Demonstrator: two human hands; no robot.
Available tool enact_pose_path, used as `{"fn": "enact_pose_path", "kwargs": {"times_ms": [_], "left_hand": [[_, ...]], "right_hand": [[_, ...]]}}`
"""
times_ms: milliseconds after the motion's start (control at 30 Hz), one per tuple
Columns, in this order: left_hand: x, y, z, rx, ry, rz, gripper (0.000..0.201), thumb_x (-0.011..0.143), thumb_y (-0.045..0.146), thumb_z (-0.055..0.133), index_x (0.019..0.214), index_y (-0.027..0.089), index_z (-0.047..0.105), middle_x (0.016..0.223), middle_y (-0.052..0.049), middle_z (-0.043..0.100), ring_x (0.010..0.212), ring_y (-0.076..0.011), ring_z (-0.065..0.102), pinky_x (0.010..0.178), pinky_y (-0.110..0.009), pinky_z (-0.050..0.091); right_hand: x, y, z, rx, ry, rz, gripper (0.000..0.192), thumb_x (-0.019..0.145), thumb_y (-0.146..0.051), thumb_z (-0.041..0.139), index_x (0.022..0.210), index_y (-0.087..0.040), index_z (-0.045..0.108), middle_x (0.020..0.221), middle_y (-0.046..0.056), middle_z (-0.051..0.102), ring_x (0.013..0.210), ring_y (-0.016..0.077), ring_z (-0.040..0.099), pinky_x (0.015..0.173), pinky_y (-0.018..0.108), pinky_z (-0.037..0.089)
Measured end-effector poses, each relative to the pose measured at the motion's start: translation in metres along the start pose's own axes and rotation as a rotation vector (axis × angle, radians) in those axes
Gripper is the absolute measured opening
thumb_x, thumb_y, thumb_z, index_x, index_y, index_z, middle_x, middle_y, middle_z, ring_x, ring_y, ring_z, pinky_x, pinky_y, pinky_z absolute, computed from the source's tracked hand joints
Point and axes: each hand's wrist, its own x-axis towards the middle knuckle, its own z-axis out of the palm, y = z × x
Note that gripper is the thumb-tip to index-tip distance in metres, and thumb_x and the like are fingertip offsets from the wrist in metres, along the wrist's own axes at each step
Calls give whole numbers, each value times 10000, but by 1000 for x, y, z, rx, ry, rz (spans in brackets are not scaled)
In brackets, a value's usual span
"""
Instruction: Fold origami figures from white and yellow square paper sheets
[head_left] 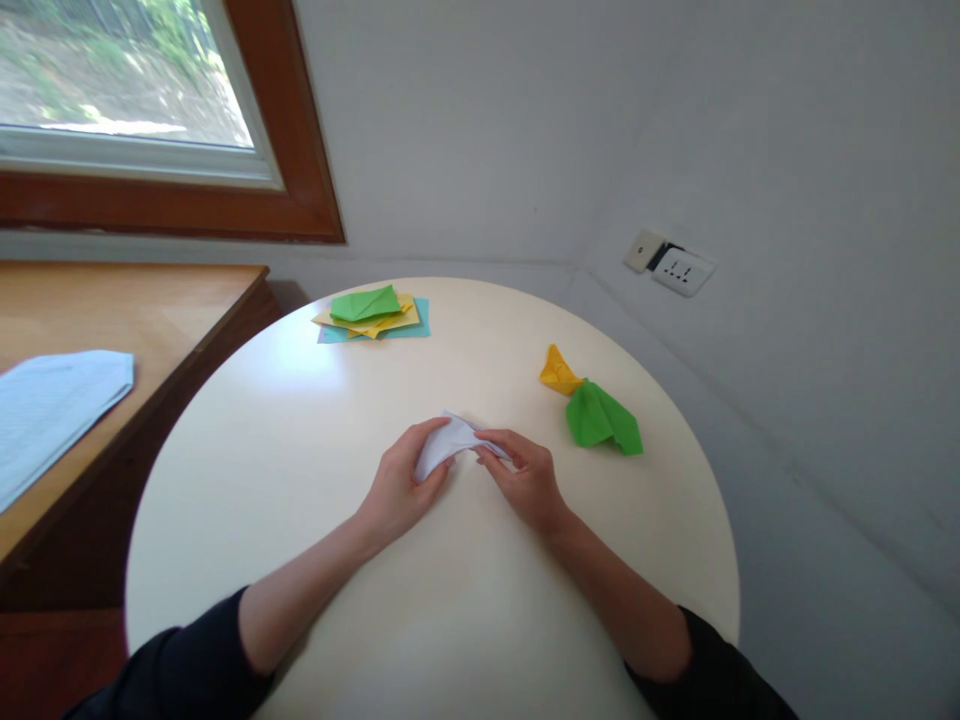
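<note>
A small piece of folded white paper [454, 438] is held between both hands over the middle of the round table. My left hand [405, 475] grips its left end, with the thumb below and the fingers above. At the right end, my right hand [529, 475] pinches the paper between thumb and fingertips. The paper looks bent, and part of it is hidden behind the fingers. To the right of my right hand lie a folded green paper [602, 416] and a yellow folded paper boat [559, 372], close together.
Toward the back of the white round table [247, 480] lies a stack of coloured papers [369, 312], green on top. A wooden desk [187, 300] on the left carries a pale folded cloth or paper [67, 410]. The wall with a socket [681, 270] borders the right side.
</note>
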Motion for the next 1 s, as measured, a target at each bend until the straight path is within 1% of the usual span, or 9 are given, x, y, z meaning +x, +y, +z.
{"fn": "enact_pose_path", "kwargs": {"times_ms": [100,167,333,467,567,700,833,933,1000], "left_hand": [[-1,-1,2,12,-12,14,558,756,178,520,1284,215,345,1179,-89,537,1056,-187,528,913,-348,422],[-2,0,2,43,-25,39,598,757,176,512,1315,227,304,1173,-84,530,1037,-183,532,899,-339,427],[-1,5,-1,171,2,55,526,749,169,507,1258,211,384,1126,-87,558,995,-205,538,862,-353,432],[-1,8,-3,250,68,83,444,731,136,498,1168,205,458,1074,-66,596,978,-209,540,877,-376,408],[-2,8,-2,241,73,104,404,735,129,487,1133,200,479,1057,-64,604,967,-205,541,861,-367,415],[-1,9,-2,237,80,121,416,751,132,486,1158,213,460,1085,-70,577,1011,-211,512,879,-376,399],[1,9,-2,292,172,140,458,757,186,539,1198,220,422,1132,-94,506,1063,-237,455,916,-420,360],[2,7,-2,302,229,121,467,749,237,580,1187,209,420,1049,-93,506,997,-234,466,873,-414,389],[3,6,-1,262,214,98,459,750,248,583,1175,204,414,969,-73,520,907,-207,493,811,-375,426]], "right_hand": [[1,-5,-1,-69,25,-97,176,789,-172,557,936,-229,637,903,29,697,832,162,658,780,293,543],[1,-7,-1,-107,18,-174,196,796,-143,535,944,-231,630,895,24,699,832,153,658,785,282,540],[1,-11,0,-179,-12,-277,248,808,-118,496,990,-241,610,876,20,694,828,145,655,762,272,538],[0,-17,1,-186,-20,-288,268,795,-132,532,1029,-245,597,906,28,690,851,152,651,766,272,534],[0,-18,3,-174,-22,-307,271,792,-136,547,1033,-247,602,919,34,690,851,153,653,760,268,534],[-1,-16,4,-170,-26,-303,255,801,-120,514,986,-254,629,905,32,697,850,158,658,762,284,538],[-1,-12,4,-208,16,-273,248,796,-116,506,956,-252,638,883,35,700,842,167,661,759,298,543],[0,-12,3,-230,65,-289,238,794,-127,514,958,-252,632,882,41,696,844,173,660,762,301,546],[1,-13,3,-240,91,-295,205,791,-150,536,941,-250,633,887,49,691,838,177,660,757,302,549]]}}
